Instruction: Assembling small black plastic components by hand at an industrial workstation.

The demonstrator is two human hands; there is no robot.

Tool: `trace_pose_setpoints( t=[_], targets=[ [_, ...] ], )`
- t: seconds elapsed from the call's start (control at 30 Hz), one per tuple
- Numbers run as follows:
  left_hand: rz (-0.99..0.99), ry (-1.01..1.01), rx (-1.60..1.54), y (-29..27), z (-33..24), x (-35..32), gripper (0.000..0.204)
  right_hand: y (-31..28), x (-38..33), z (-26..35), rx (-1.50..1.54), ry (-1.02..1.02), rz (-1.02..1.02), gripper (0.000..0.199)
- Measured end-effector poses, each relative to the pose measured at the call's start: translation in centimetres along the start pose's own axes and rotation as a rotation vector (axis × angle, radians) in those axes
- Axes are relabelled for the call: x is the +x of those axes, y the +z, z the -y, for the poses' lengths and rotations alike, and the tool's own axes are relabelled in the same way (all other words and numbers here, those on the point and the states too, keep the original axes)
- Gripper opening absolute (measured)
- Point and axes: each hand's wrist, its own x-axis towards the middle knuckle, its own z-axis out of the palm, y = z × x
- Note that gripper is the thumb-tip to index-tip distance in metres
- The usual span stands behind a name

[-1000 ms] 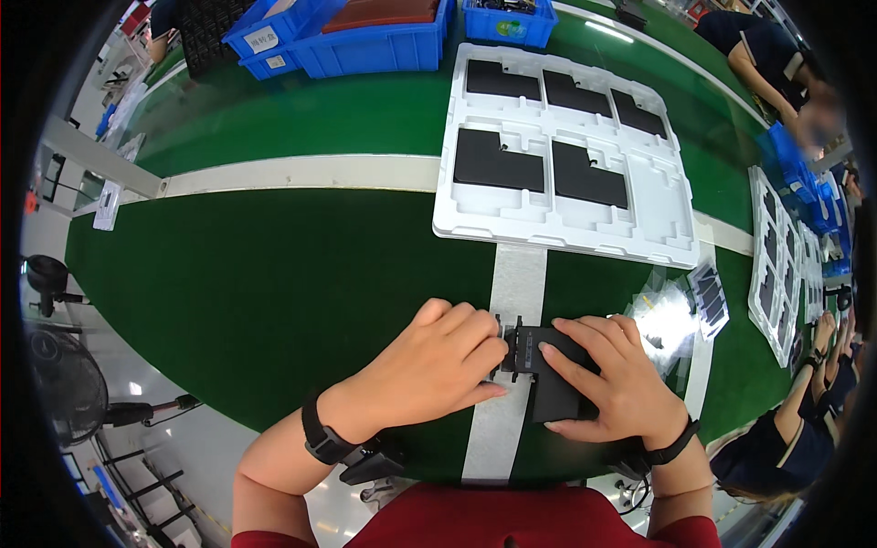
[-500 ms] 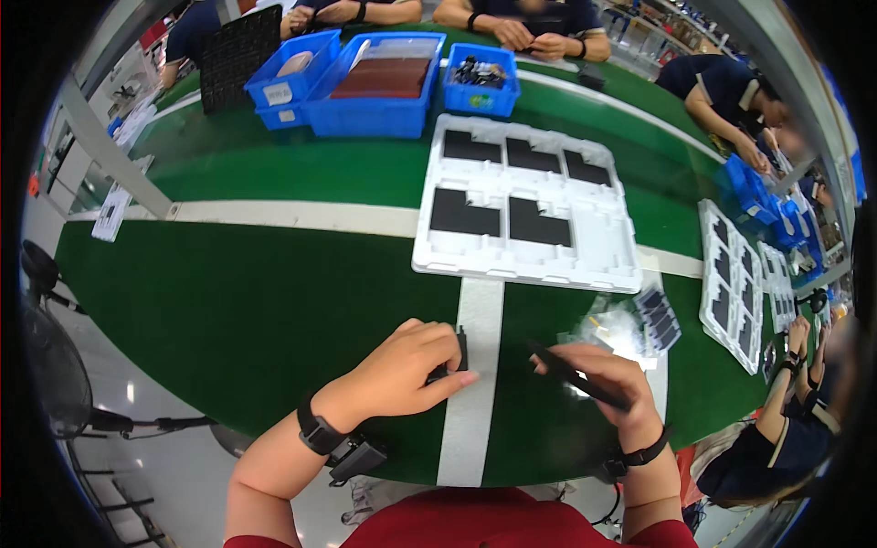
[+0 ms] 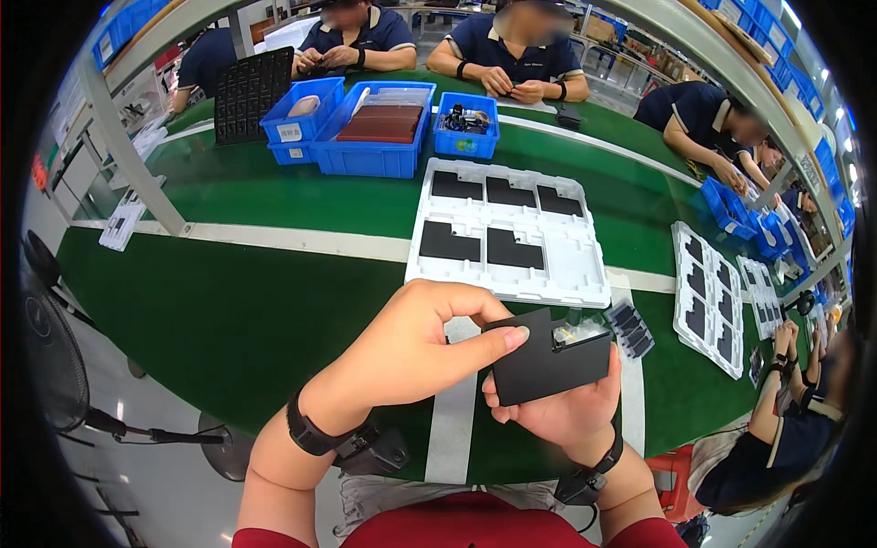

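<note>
A flat black L-shaped plate [image 3: 539,370] with a notch in its upper right edge is held up over the near side of the table. My right hand [image 3: 585,402] grips it from below and from the right, its fingertips wrapping round the lower left edge. My left hand [image 3: 425,342] is closed at the plate's upper left, thumb laid on the face and fingers partly hidden behind. Whether a small part is also in the left fingers I cannot tell. Beyond the hands, a white molded tray [image 3: 575,247] carries several similar black plates.
Clear plastic bags [image 3: 580,331] and a dark segmented sheet [image 3: 630,329] lie right of the plate. Blue bins [image 3: 375,163] stand at the far side, with a metal post [image 3: 137,151] at left. More white trays [image 3: 699,338] sit at right. Co-workers sit around the green table.
My hands have come together: the right has turned the black plate face up and moved left, and the left has moved onto its upper left edge. The view has tilted up slightly.
</note>
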Motion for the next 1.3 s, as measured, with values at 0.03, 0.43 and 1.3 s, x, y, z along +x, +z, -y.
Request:
trace_pose_setpoints(
  t=[0.03,0.43,1.3],
  targets=[
    [-0.012,0.023,0.029,0.0,-0.4,0.0,0.007,-0.2,0.1,0.0,0.069,-0.026,0.131,0.099],
    [-0.181,0.269,-0.186,1.3,-2.7,0.6,0.019,3.1,1.1,2.8,-0.252,-0.16,0.307,0.101],
    [-0.304,0.594,-0.141,-1.4,-1.3,0.8,0.033,5.6,2.3,3.1,-0.754,-0.816,-0.171,0.023]
  ],
)
